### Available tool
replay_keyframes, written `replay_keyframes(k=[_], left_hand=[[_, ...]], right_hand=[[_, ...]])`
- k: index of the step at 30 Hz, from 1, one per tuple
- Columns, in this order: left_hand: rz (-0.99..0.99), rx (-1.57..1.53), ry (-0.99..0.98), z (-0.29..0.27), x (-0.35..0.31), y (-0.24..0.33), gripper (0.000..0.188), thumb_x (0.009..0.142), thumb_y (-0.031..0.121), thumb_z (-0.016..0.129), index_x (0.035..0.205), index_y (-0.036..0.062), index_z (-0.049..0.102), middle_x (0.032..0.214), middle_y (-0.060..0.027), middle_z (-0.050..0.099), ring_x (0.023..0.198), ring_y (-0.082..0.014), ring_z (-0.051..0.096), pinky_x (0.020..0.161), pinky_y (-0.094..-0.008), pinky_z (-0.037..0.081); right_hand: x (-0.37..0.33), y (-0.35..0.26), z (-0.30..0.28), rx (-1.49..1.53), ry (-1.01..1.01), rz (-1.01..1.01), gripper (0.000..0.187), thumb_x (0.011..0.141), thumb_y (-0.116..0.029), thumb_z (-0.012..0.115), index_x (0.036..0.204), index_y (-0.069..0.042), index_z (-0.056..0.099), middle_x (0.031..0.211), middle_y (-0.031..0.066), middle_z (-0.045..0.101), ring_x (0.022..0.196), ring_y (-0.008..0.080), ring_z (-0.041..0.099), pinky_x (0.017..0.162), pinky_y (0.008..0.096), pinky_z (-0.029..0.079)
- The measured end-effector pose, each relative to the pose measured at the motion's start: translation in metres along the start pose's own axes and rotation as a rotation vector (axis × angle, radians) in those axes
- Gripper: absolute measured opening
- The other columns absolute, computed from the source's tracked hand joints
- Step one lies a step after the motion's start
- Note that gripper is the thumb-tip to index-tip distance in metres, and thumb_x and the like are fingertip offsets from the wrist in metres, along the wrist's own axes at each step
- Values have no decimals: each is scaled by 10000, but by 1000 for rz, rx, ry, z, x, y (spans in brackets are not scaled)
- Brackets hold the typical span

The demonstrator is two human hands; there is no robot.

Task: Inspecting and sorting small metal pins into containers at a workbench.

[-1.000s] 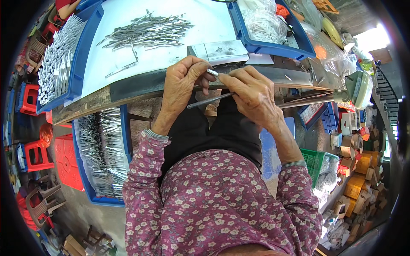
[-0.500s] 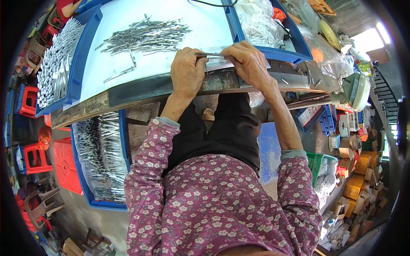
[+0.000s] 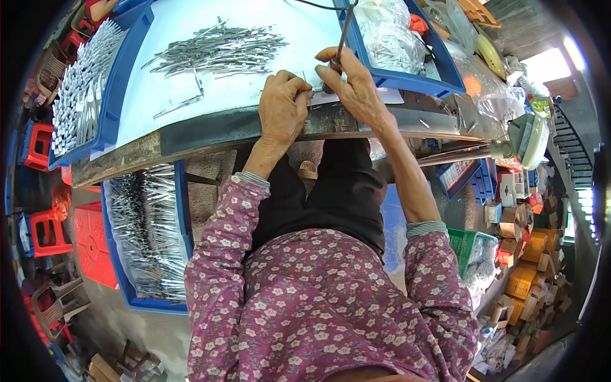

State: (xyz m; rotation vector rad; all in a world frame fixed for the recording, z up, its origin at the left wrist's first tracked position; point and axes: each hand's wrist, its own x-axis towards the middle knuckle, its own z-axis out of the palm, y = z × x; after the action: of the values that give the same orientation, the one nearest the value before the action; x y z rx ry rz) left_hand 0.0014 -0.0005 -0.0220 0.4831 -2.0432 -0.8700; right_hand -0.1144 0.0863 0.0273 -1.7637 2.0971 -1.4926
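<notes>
My left hand (image 3: 282, 105) is closed at the near edge of the white work surface, its thumb and index finger pinching a thin metal piece (image 3: 310, 95), mostly hidden by the fingers. Close on its right, my right hand (image 3: 356, 89) grips a dark brown rod-like tool (image 3: 345, 33) that stands upright. The tool's lower end looks thick and dark; the fingers partly cover it, and I cannot make out its exact kind. Beyond my left hand lies a loose pile of slim metal parts (image 3: 219, 49). One bent, jointed metal part (image 3: 181, 107) lies apart from the pile.
A blue tray of slender whitish pieces (image 3: 86, 89) stands at the left, and a blue tray with plastic-bagged parts (image 3: 394, 54) at the right. Below the wooden table edge (image 3: 121, 162), another blue tray (image 3: 146, 235) holds metal rods. A lamp head (image 3: 529, 140) juts in at right.
A thin strip was held level between both hands. Now my right hand has moved up and away, holding the upright dark tool; my left hand has stayed near the same spot.
</notes>
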Motion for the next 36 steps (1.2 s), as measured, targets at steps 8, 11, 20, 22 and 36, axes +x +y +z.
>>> replay_keyframes(k=[8, 11, 20, 22, 36], left_hand=[[-9, -25, 22, -2, -2, 0, 47, 687, 68, 661, 710, 36, 635, 764, -59, 557, 771, -243, 518, 674, -352, 435], [13, -16, 25, 0, -1, -1, 47, 688, 73, 659, 711, 40, 635, 765, -57, 560, 772, -244, 520, 673, -350, 435], [16, -10, 33, -2, -3, 0, 56, 678, 33, 659, 721, 9, 633, 750, -55, 560, 749, -206, 533, 656, -305, 425], [-6, -24, 22, -3, -3, -1, 41, 684, 59, 654, 713, 41, 633, 771, -54, 557, 768, -239, 518, 669, -343, 434], [35, 49, -63, -5, 5, 3, 73, 697, 50, 625, 756, 7, 620, 740, -84, 537, 746, -234, 529, 670, -320, 418]], right_hand=[[10, -50, -14, -100, 197, -68, 194, 834, -169, 622, 872, 2, 540, 638, 111, 608, 567, 190, 598, 507, 320, 441], [-1, -17, 7, -274, 23, -175, 232, 834, -203, 608, 849, 3, 503, 617, 159, 571, 558, 314, 583, 508, 371, 437], [4, -21, -30, -163, 83, 183, 282, 854, -258, 585, 839, 18, 528, 627, 146, 604, 602, 280, 615, 561, 360, 452], [5, -31, -32, -92, 239, 132, 266, 865, -259, 582, 864, 1, 528, 652, 114, 630, 598, 200, 620, 562, 322, 461], [-16, 9, -64, -293, 201, 328, 296, 867, -313, 543, 888, -19, 549, 645, 165, 605, 647, 353, 601, 610, 415, 438]])
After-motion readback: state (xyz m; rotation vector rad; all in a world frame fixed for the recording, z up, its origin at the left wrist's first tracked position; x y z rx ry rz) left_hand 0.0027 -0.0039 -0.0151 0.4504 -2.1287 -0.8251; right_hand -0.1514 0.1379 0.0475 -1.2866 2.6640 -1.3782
